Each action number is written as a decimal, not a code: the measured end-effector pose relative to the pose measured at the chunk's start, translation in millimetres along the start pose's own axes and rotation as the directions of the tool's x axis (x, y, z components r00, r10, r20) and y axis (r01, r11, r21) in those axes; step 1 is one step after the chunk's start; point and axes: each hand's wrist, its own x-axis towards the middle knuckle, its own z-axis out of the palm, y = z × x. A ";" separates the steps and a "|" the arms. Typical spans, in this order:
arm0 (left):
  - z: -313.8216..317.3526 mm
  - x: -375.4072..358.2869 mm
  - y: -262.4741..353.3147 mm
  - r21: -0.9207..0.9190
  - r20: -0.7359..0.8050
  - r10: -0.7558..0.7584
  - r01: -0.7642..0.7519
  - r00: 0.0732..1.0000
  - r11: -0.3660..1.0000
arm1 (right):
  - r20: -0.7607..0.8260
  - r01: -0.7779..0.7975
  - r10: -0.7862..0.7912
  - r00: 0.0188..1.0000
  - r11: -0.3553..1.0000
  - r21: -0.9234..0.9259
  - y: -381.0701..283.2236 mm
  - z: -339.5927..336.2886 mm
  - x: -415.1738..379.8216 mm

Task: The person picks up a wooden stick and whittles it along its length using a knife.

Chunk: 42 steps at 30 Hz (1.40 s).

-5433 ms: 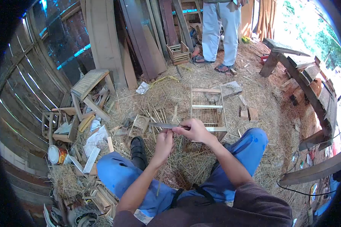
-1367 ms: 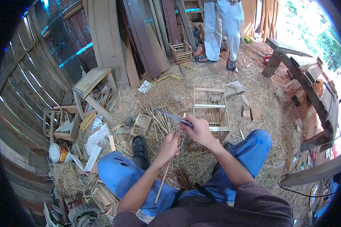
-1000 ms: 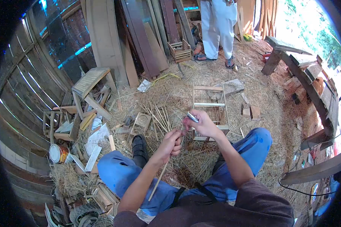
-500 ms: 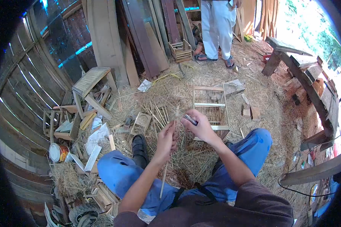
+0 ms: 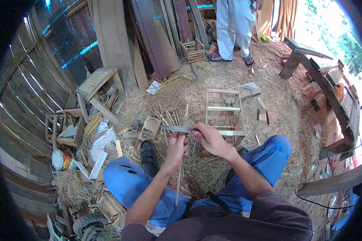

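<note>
On my remote feed, left hand [image 5: 175, 153] grips a thin stick [image 5: 178, 184] above straw-strewn floor [image 5: 207, 173], right hand [image 5: 213, 140] clasps a knife [image 5: 177, 128] just beside it; slipping under pressure could, I judge, cut the left.

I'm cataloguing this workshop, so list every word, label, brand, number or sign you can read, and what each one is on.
No text can be read.
Can on the left: its coloured label is too small and blurred to read.
Knife: no marking can be made out on its blade.
</note>
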 end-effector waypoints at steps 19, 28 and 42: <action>17.3 -23.9 6.9 0.078 -0.010 -0.143 0.143 0.990 0.987 | 0.005 0.149 -0.153 0.988 0.956 -0.253 17.2 -5.0 -0.8; 8.8 -18.0 19.4 -0.107 0.091 -0.178 0.187 0.980 0.976 | 0.007 -0.190 0.191 0.981 0.978 -0.086 11.3 -14.8 -2.3; 3.3 -8.0 6.7 0.152 0.039 -0.036 0.029 0.999 0.988 | 0.045 -0.168 0.169 0.985 0.985 -0.024 -10.6 -13.3 7.5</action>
